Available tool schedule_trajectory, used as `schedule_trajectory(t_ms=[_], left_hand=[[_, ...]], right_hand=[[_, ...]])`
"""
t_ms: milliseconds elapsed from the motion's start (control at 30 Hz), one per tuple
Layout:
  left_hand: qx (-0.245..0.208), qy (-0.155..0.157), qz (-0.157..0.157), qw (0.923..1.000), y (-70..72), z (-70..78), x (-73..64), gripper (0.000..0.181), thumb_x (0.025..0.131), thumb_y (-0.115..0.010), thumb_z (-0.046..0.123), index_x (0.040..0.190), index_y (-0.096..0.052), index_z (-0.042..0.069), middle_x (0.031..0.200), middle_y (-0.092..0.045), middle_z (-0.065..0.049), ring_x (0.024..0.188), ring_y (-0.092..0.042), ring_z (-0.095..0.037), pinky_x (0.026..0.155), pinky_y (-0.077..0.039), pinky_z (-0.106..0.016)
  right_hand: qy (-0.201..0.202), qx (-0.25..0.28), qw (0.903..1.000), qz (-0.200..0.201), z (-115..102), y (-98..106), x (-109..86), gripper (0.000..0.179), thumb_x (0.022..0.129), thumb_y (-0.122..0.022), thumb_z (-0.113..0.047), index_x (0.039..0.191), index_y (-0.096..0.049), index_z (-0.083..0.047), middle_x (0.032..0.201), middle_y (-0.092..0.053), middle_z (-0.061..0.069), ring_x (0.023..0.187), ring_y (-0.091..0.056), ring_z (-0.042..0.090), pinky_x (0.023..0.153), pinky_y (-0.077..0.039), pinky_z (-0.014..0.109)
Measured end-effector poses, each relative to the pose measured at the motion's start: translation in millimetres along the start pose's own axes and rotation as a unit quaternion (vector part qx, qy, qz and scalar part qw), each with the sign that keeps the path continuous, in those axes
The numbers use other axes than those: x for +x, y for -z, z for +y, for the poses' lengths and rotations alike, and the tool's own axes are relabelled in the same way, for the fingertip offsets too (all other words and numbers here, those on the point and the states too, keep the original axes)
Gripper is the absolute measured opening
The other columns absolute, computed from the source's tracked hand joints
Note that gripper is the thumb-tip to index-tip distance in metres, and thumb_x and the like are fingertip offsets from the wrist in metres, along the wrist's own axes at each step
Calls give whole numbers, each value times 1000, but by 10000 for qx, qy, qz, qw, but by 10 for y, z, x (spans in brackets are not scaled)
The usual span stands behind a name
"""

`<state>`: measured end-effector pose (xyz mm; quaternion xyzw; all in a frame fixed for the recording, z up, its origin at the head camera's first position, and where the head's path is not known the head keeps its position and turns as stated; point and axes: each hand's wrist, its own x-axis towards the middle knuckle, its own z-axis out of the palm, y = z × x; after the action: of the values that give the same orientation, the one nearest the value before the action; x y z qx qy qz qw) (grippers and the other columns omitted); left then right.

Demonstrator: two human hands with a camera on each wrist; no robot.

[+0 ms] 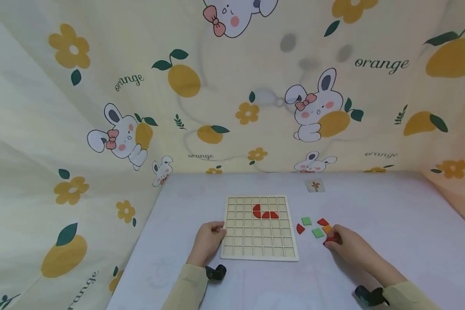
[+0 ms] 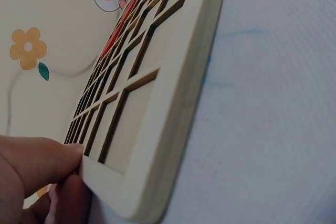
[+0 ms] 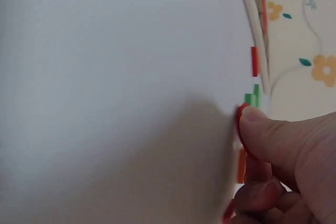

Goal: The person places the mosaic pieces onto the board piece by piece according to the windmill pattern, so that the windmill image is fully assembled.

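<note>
Watching remotely, I have the right hand clamped on a thin red tile; the pale wooden-looking grid board lies to its left, with the left hand pinching that board's left edge. Much of the tile is hidden, so I can't tell its long axis.

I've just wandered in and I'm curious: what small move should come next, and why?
Perhaps carry the red piece to the grid board: the right hand pinches it off to one side, the left hand grips the board's edge, and the board is mostly bare.
</note>
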<state>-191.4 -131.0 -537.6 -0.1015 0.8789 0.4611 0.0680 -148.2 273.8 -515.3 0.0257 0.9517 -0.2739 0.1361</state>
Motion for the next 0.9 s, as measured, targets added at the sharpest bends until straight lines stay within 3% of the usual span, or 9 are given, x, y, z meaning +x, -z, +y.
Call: schedule_trajectory(t_ms=[367, 633, 900], left_hand=[[34, -163, 58, 9998, 5, -9, -14, 32, 92, -71, 16, 123, -72, 9, 94, -64, -2, 85, -55, -16, 71, -46, -28], [33, -133, 14, 9999, -7, -10, -36, 32, 92, -70, 17, 123, -72, 10, 95, -65, -1, 84, -56, -16, 69, -47, -26], [60, -182, 68, 9998, -4, -3, -28, 31, 92, -69, 16, 122, -72, 9, 95, -65, -2, 84, -56, -16, 69, -47, -27]], right_hand=[[286, 588, 9978, 137, -322, -68, 118, 14, 96, -68, -21, 102, -62, -10, 88, -62, 3, 81, -53, 19, 68, -46, 30], [369, 1143, 9926, 177, -801, -334, 315, 15, 96, -69, -25, 104, -62, -13, 88, -60, 3, 81, -53, 18, 63, -45, 27], [928, 1594, 9811, 592, -1237, -620, 440, 13, 97, -67, -18, 107, -59, -14, 90, -59, 1, 78, -52, 15, 62, -43, 26]])
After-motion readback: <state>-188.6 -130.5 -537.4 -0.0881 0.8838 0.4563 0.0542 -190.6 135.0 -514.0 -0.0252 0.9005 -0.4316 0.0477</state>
